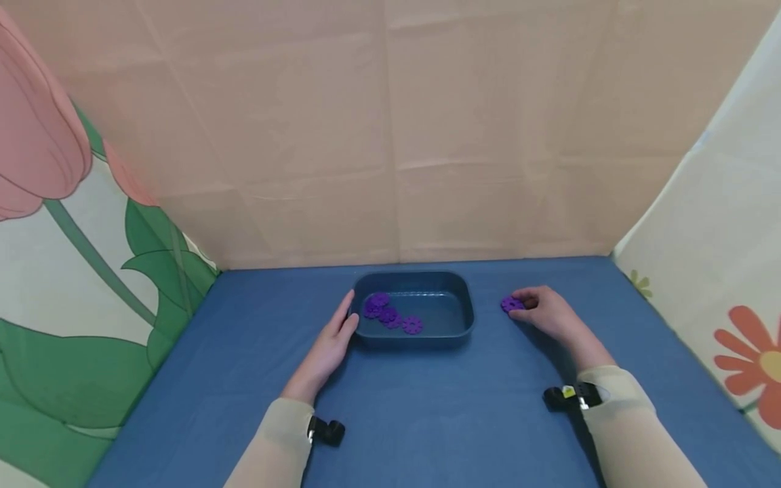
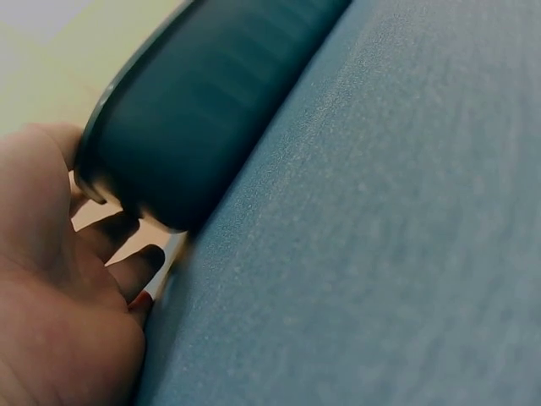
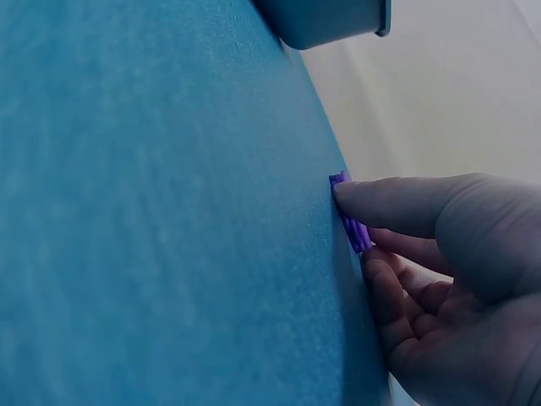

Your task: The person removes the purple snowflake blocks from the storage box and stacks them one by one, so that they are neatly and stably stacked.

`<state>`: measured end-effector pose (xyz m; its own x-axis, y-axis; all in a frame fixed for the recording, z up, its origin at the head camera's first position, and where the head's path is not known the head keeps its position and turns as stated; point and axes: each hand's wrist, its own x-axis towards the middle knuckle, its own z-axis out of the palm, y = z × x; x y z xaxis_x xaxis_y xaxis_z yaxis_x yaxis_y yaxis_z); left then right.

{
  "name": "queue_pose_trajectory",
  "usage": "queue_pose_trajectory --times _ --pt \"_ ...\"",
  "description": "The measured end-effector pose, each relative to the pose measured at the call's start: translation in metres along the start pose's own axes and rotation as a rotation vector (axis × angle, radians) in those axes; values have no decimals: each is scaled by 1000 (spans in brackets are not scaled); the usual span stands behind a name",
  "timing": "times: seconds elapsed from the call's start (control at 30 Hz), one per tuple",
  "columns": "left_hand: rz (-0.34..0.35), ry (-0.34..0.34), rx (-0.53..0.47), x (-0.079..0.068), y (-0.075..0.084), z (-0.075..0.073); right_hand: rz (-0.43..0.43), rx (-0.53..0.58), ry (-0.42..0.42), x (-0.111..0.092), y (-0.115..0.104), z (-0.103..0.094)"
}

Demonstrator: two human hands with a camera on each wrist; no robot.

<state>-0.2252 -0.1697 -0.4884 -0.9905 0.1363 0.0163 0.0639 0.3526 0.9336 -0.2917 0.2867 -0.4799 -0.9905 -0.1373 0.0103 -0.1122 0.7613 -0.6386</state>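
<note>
Now pinching a purple disc [image 1: 508, 304] with the right hand [image 1: 546, 313], between the thumb and bent fingers, low over the blue cloth [image 1: 427, 420]. Cannot tell whether fully resting on it. Placed to the right of a dark blue tray [image 1: 439, 312], clearly apart from its wall. Seen edge-on from the right wrist, looks layered; cannot tell whether single or stacked.

Meanwhile, touching the tray's left end with the left hand [image 1: 326, 346], fingers loosely spread and laid along the outside wall, with the thumb near the front corner. Not clenched, judging from the head view.

Inside the tray, gathered toward the left, more purple discs [image 1: 388, 314], with toothed, flower-like edges. Mostly overlapping in a loose cluster, except for one lying flat just beside, nearer the middle. Too tangled to count surely.

On both arms, pale sleeves [image 1: 622, 413] and small black cameras [image 1: 329, 432]. Behind, a creased beige sheet [image 1: 390, 149]; to the left, a pink tulip print [image 1: 36, 115]; to the right, a red flower [image 1: 747, 359] on white fabric.
</note>
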Motion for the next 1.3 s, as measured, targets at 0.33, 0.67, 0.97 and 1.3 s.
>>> queue_pose_trajectory --times 0.33,0.67,0.97,1.3 --pt "8 -5 -3 1 1 4 -38 -2 9 -3 2 -1" --pt "-1 -4 -1 2 0 4 -27 36 -7 -4 4 -2" --pt "-12 15 -5 -3 -2 7 13 199 114 -12 3 -16" --pt "-15 15 -9 -5 -4 6 -119 186 112 -18 -73 -14"
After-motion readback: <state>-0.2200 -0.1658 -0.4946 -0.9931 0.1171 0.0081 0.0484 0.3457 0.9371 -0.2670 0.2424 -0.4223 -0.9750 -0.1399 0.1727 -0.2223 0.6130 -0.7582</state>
